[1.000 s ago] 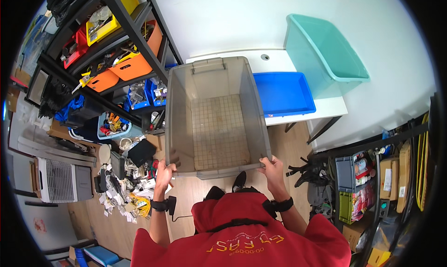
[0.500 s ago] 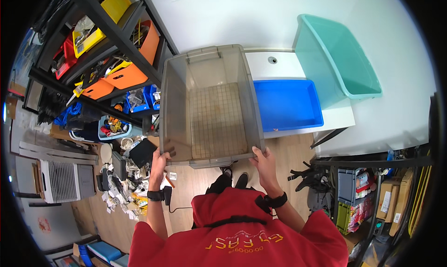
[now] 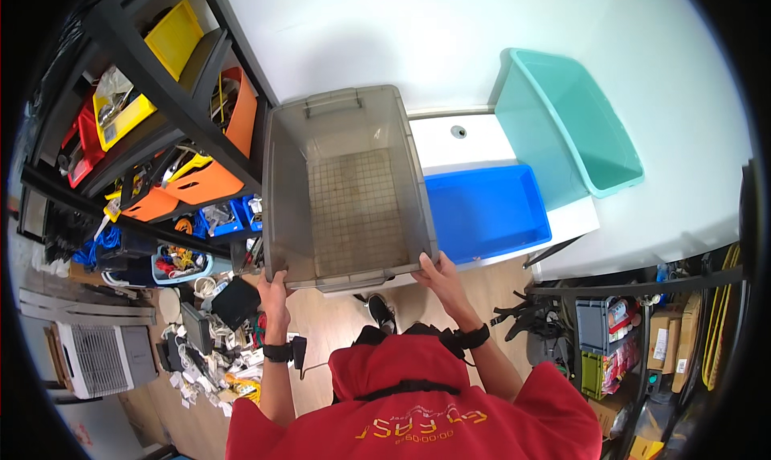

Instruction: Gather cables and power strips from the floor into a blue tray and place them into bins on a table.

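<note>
A large grey translucent plastic tote [image 3: 353, 219] with a grid pattern on its bottom is at the left end of the white table [image 3: 460, 151]. My left hand [image 3: 273, 289] grips its near left corner, and my right hand [image 3: 434, 275] holds its near right corner. Right beside the tote lies a shallow blue tray [image 3: 482, 207]. Behind that tray, at the right, a tall mint green bin [image 3: 538, 131] stands against the wall. Whether the tote rests fully on the tabletop, I cannot tell.
Black shelving [image 3: 144, 59] with coloured part bins rises close at the left. Cables and electronic items [image 3: 205, 348] are piled on the floor below it. At the right are a black backpack [image 3: 538, 339] and a rack with crates [image 3: 594, 323]. White walls bound the table behind and right.
The tote and both my hands have shifted left in the picture, the tote now sitting closer against the shelving. The view has also moved a little. My grip on the tote is unchanged.
</note>
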`<state>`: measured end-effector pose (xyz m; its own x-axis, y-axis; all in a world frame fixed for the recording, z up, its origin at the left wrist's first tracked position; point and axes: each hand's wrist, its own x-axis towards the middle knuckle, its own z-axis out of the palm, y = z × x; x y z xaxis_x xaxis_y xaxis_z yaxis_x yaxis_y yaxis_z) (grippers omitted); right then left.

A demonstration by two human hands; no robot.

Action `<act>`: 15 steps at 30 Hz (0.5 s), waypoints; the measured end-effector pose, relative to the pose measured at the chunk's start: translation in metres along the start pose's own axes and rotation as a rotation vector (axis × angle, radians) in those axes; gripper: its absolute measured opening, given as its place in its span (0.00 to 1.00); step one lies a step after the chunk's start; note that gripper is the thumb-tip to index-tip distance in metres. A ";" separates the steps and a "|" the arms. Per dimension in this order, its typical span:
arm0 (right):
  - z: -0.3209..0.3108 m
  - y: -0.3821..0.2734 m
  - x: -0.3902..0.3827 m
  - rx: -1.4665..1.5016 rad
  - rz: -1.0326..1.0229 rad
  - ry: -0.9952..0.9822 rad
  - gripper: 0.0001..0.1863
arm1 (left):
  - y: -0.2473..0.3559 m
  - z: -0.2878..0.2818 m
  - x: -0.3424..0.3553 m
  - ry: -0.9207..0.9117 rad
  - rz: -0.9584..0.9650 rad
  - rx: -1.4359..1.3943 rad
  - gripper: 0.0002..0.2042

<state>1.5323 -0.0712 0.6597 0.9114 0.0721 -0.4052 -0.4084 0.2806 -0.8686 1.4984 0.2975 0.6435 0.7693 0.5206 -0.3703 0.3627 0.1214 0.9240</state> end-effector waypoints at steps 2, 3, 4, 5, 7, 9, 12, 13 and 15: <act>0.006 -0.005 0.009 -0.013 -0.006 -0.006 0.20 | 0.000 0.009 0.006 0.056 0.034 0.001 0.14; 0.006 -0.006 0.014 0.006 -0.021 -0.003 0.20 | 0.003 0.015 0.010 0.086 0.064 -0.008 0.15; 0.007 -0.008 0.019 0.026 -0.035 0.000 0.20 | 0.009 0.015 0.015 0.082 0.063 -0.010 0.15; 0.009 -0.009 0.024 0.015 -0.040 0.011 0.20 | 0.014 0.019 0.019 0.087 0.040 -0.023 0.15; 0.012 -0.011 0.033 -0.007 -0.030 -0.003 0.20 | 0.017 0.022 0.023 0.098 0.019 -0.066 0.17; 0.012 -0.012 0.045 -0.041 -0.003 -0.040 0.23 | 0.022 0.028 0.028 0.131 0.000 -0.091 0.17; 0.014 -0.015 0.060 -0.077 0.004 -0.028 0.27 | 0.028 0.033 0.035 0.168 -0.027 -0.105 0.20; 0.016 -0.016 0.063 -0.073 0.010 -0.024 0.27 | 0.030 0.035 0.038 0.169 -0.034 -0.124 0.21; 0.017 -0.021 0.072 -0.074 -0.044 -0.007 0.26 | 0.034 0.039 0.043 0.131 -0.036 -0.152 0.22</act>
<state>1.6073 -0.0560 0.6538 0.9289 0.0675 -0.3642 -0.3701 0.2119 -0.9045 1.5647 0.2908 0.6552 0.6785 0.6180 -0.3972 0.2978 0.2630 0.9177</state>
